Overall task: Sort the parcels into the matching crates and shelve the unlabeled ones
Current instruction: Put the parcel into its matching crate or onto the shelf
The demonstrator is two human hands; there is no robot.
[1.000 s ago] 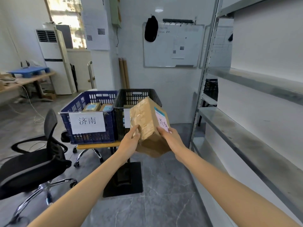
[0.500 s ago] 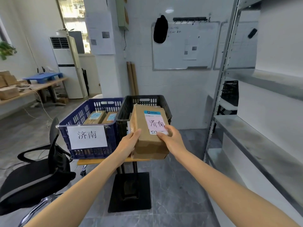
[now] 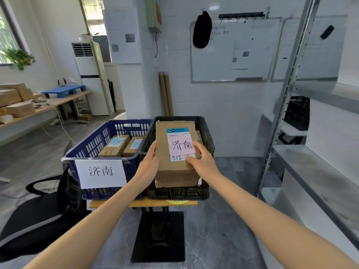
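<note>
I hold a brown cardboard parcel with both hands above the front of the black crate. Its top faces me, with a pink note reading 济南 and "512" below it. My left hand grips its left side; my right hand grips its right edge, thumb on the label. To the left stands the blue crate with a white 济南 sign; two labelled parcels lie inside it. The parcel hides the black crate's own sign.
Both crates sit on a small wooden stand with a black base. A black office chair is at lower left. Metal shelving runs along the right. More boxes lie on a far left table.
I turned the parcel from tilted to flat, so its label faces up, and came closer to the crates. Both hands kept their hold.
</note>
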